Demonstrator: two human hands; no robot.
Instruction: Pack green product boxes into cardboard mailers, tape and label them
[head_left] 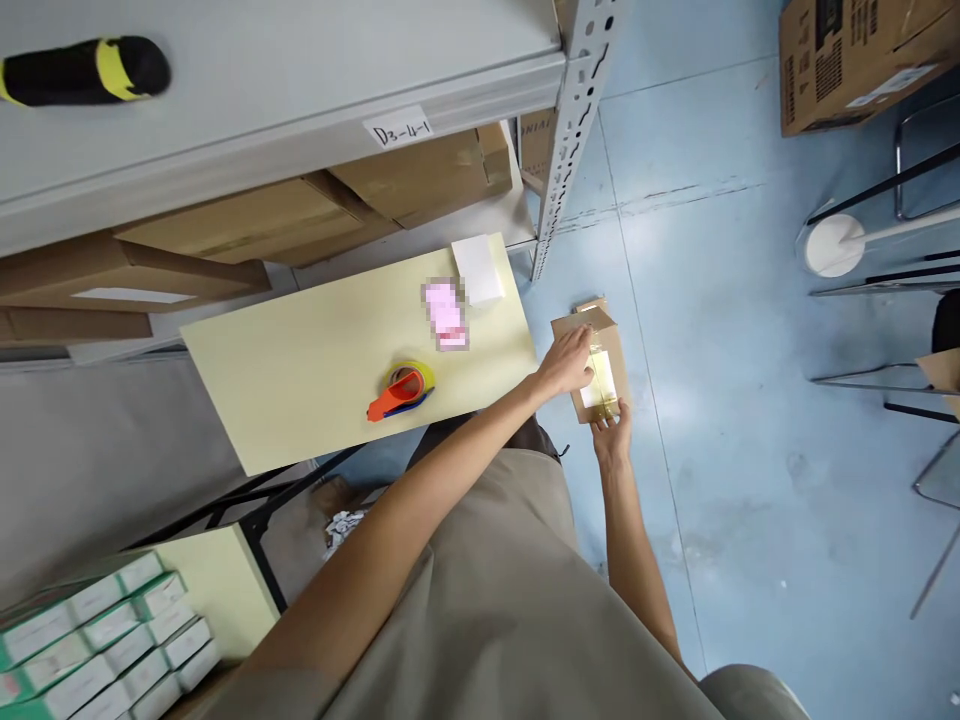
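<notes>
A small cardboard box (617, 365) with a white label and shiny clear tape is held out over the floor, beyond the table's right end. My right hand (613, 437) grips its near end, fingers partly hidden behind it. At the far left corner, my left hand (568, 362) is closed against the box, fingers bent near the flap and label. On the pale yellow table (315, 350) to the left lie an orange tape dispenser (394, 393) with a yellow roll, a blurred-out pink item (445, 313) and a white paper (478, 268).
A grey shelf rack (480, 90) with large cartons (247, 220) stands beyond the table. A black-and-yellow object (86, 70) lies on its upper shelf. Several green-and-white boxes (105, 640) are stacked lower left. A big carton (862, 60) and metal-legged furniture (834, 246) are at right.
</notes>
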